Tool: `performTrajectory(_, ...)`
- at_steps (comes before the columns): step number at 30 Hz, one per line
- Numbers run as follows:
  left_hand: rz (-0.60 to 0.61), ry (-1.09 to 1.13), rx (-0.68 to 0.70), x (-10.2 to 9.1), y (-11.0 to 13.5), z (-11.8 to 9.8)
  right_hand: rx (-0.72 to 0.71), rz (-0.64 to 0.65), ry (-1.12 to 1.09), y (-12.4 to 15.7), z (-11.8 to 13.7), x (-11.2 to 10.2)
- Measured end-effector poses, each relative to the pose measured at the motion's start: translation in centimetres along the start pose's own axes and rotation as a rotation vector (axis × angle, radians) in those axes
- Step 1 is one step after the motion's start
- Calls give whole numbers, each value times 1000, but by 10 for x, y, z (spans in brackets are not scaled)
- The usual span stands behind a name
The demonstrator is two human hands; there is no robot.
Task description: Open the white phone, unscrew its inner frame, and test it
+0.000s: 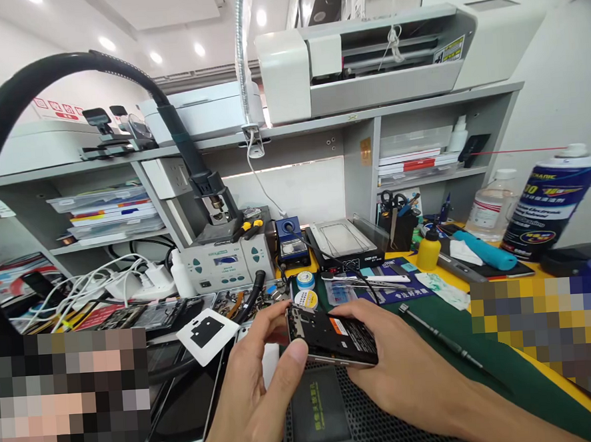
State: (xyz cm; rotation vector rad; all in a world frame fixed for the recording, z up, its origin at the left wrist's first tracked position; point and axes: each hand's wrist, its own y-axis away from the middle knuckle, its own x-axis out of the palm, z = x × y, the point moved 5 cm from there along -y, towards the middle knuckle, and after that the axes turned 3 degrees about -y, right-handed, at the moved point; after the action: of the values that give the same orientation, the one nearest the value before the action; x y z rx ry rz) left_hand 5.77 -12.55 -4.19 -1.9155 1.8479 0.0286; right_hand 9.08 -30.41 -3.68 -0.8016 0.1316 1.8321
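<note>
An opened smartphone (327, 336), its back cover off and its battery and inner plates showing, is held up in both hands above a black perforated mat (378, 419). My left hand (265, 376) grips its left end, thumb on the near corner and fingers behind. Round the right end, by the battery, my right hand (384, 355) is closed, with some fingers hidden under the phone. A screwdriver (447, 338) lies on the green mat to the right of my right hand. Left of my left hand is a white card with a black cutout (207, 336).
A hot-air station (228, 262) stands behind, with a black hose (65, 61) arching on the left. A heating plate (344, 245), small round tins (306, 290), a yellow bottle (429, 249) and a spray can (549, 205) line the back. Phones (181, 401) lie at left.
</note>
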Motion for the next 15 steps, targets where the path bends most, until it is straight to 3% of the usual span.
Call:
performTrajectory(11, -9, 19, -15, -1, -1, 4, 74, 5, -51, 0, -3, 1)
performTrajectory(15, -39, 65, -28, -1, -2, 6, 166, 137, -297, 0, -5, 2)
